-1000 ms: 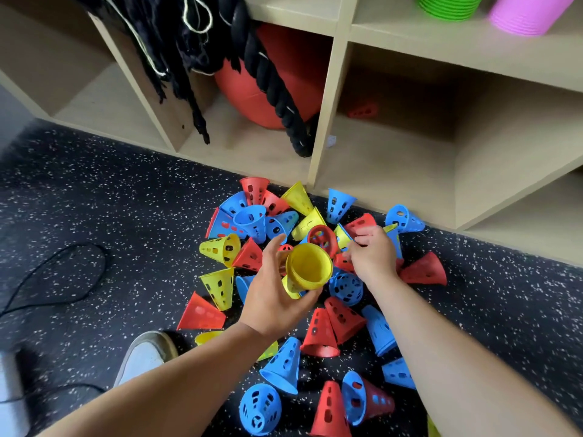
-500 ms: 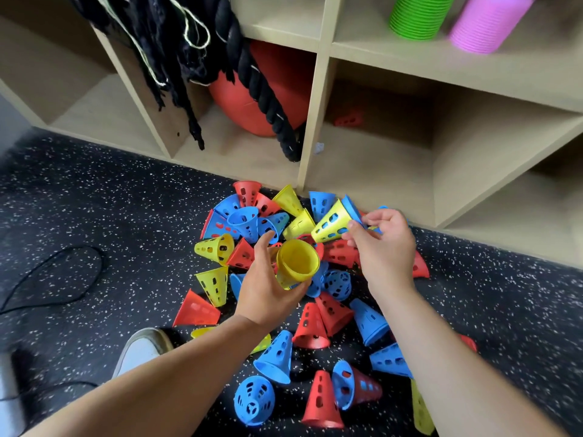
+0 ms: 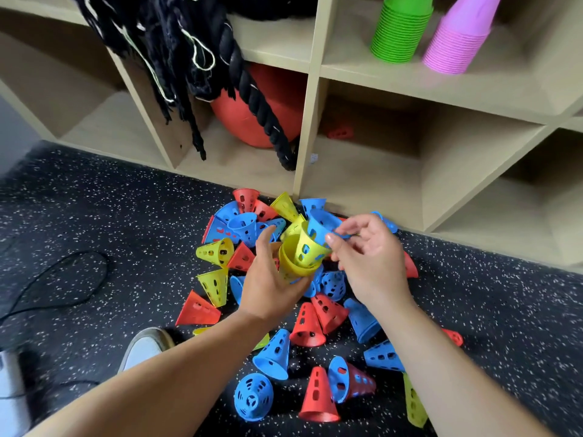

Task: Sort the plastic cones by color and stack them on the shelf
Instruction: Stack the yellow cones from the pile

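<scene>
Head view, mid-frame: your left hand cupped the yellow stack while your right hand pinched a yellow cone and blue cone by their rims. Likely light, stiff, springy plastic; grip the rims.

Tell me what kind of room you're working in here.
Probably a gym or sports equipment storeroom: speckled rubber floor, wooden cubby shelving holding a thick black rope and a red ball, plus stacked training cones like the yellow ones in the left hand.
</scene>
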